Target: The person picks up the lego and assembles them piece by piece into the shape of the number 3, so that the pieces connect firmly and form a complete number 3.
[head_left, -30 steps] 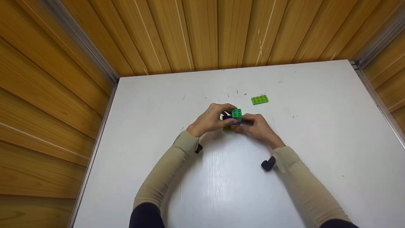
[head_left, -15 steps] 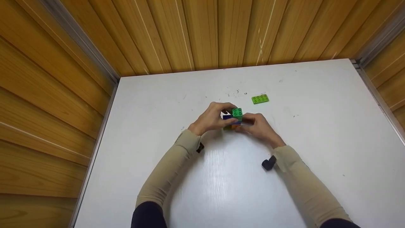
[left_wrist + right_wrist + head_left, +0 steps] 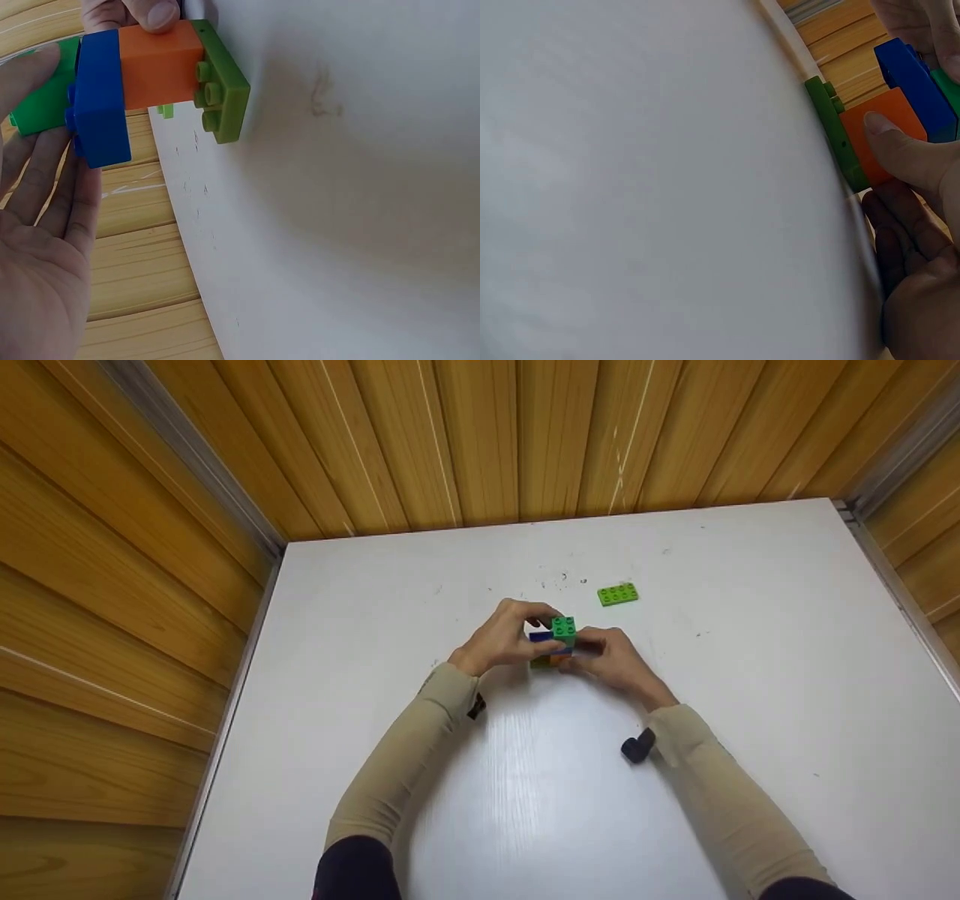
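Between my hands stands a stack of toy building bricks: a flat green plate [image 3: 226,94] at the bottom, an orange brick [image 3: 159,66] over it, then a blue brick [image 3: 103,101] and a green brick [image 3: 563,630] on top. The blue brick juts out to the left past the orange one. My left hand [image 3: 504,639] pinches the green brick between thumb and fingers. Lower down, my right hand [image 3: 616,661] grips the orange brick, its thumb [image 3: 889,135] lying on the side. The stack's far side is hidden in the head view.
A loose lime-green plate [image 3: 618,594] with studs lies on the white table [image 3: 360,607] behind the stack, a little to the right. Wood-patterned panels [image 3: 480,442] rise at the back and the left side. Black wrist cameras [image 3: 637,746] hang under the sleeves.
Hardly anything differs. Both hands keep their hold on the stack, and the view has shifted slightly.
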Demonstrator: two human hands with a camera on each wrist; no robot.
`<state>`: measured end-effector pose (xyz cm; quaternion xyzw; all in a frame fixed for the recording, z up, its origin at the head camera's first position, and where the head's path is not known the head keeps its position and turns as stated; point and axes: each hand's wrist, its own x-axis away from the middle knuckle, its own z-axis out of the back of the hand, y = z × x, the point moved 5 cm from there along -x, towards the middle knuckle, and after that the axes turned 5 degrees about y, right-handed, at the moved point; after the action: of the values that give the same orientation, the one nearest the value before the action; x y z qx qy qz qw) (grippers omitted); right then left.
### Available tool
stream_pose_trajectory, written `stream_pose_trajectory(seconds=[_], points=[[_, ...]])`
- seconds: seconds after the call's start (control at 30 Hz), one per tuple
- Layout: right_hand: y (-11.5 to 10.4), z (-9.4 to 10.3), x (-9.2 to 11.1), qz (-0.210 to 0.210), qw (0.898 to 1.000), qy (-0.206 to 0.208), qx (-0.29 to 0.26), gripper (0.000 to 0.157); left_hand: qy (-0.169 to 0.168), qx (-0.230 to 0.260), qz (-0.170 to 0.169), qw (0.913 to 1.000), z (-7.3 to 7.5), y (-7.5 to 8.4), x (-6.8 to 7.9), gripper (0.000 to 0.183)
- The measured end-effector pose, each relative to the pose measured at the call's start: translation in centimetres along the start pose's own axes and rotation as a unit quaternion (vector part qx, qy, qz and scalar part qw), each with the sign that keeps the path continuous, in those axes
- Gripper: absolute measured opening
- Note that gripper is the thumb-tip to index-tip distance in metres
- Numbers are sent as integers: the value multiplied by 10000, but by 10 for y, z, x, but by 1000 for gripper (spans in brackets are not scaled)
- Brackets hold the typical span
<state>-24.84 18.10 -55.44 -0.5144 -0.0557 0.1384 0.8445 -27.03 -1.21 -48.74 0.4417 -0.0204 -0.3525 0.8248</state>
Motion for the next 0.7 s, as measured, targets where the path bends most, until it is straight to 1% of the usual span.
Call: stream_pose_trajectory(seconds=[0.2,0.33,0.47,0.57,0.7], points=[[3,1,2,-59,10000,42,-4,40,-27,-105,-42,9999,-4,1,0,35],[4,0,2,-7,10000,33,-35,41,45,-210,-163,9996,-4,2,1,35],[4,0,0,25,10000,75,-49,41,132,-212,-277,9993,-4,1,1,35],[3,1,0,19,9999,103,-90,40,185,-194,-285,9992,-4,1,1,35],[0,1,0,11,9999,58,-113,39,168,-184,-255,9994,-3,2,2,35]])
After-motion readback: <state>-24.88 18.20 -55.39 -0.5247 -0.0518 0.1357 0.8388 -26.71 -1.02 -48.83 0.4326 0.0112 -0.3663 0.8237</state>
